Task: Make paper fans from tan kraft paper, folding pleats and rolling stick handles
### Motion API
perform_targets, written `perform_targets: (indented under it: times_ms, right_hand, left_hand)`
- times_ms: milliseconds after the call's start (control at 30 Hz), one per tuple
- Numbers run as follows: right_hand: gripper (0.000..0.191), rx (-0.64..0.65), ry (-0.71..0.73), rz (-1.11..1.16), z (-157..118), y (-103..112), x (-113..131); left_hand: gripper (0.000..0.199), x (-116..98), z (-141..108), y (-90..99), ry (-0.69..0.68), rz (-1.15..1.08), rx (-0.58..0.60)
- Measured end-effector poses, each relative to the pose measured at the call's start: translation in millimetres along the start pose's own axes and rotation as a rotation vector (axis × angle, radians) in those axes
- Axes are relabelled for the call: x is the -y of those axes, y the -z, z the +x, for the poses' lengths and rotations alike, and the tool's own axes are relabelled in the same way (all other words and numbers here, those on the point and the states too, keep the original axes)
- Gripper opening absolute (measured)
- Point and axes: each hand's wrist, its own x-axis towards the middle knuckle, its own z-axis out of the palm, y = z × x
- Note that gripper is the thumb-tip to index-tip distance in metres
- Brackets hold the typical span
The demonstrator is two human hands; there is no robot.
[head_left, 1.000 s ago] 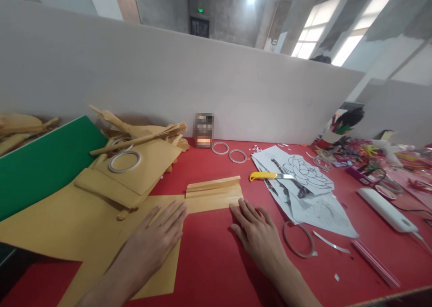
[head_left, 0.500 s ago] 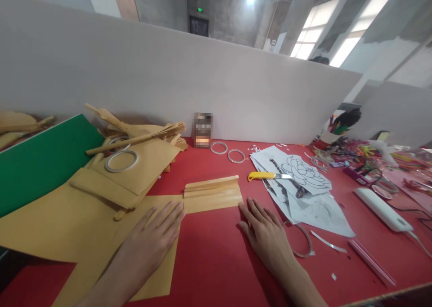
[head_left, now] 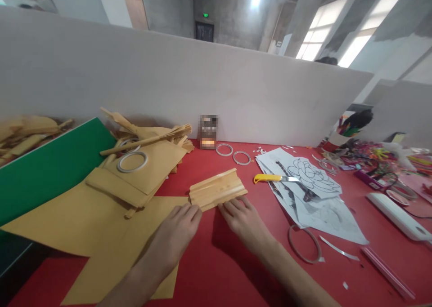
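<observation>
A creased piece of brown kraft paper (head_left: 218, 188) lies tilted on the red tabletop in front of me, its folds running lengthwise. At its near left corner, my left hand (head_left: 182, 224) has its fingers curled and closed on the edge. My right hand (head_left: 240, 218) grips the near edge further right, fingers bent over it; the thumb is hidden. Large flat kraft sheets (head_left: 124, 235) lie under and beside my left forearm. To the right of the creased paper rests a yellow-handled knife (head_left: 268, 178), its blade over printed drawings (head_left: 310, 176).
A kraft-paper pile (head_left: 162, 163) with a pale ring (head_left: 132, 162) on top stands at the left, by a green board (head_left: 60, 167). Rings (head_left: 242, 157) lie near the grey partition (head_left: 202, 86). At right are a white device (head_left: 394, 215), a pink strip (head_left: 388, 271) and colourful craft bits (head_left: 381, 156).
Both hands have gone from lying spread flat to curled fingers on the paper's near edge. My right hand moved left. The creased paper has turned, its right end now farther away.
</observation>
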Motion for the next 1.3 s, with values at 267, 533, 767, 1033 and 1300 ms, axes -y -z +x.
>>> perform_targets:
  times_ms: [267, 533, 767, 1033, 1300]
  right_hand:
    - [0.023, 0.002, 0.128, -0.053, 27.2, -2.6, -21.5]
    - [0.021, 0.036, 0.117, 0.037, 44.2, -5.8, -40.4]
    - [0.021, 0.054, 0.033, 0.434, 54.8, 46.3, -54.5]
    - [0.029, -0.228, 0.427, 0.145, 62.8, 96.9, -28.9]
    - [0.027, -0.297, 0.444, -0.001, 45.5, 82.2, -21.2]
  left_hand:
    - [0.047, -14.3, 25.2, 6.0, 0.078, -0.016, -0.006]
    - [0.025, -5.2, 37.1, 7.9, 0.084, -0.139, -0.175]
    - [0.037, 17.7, 23.3, 33.2, 0.239, -1.139, -0.144]
    - [0.06, 36.5, 26.8, 42.6, 0.183, -0.653, -0.463]
    - [0.05, 52.4, 22.3, 53.5, -0.283, 0.173, -0.674]
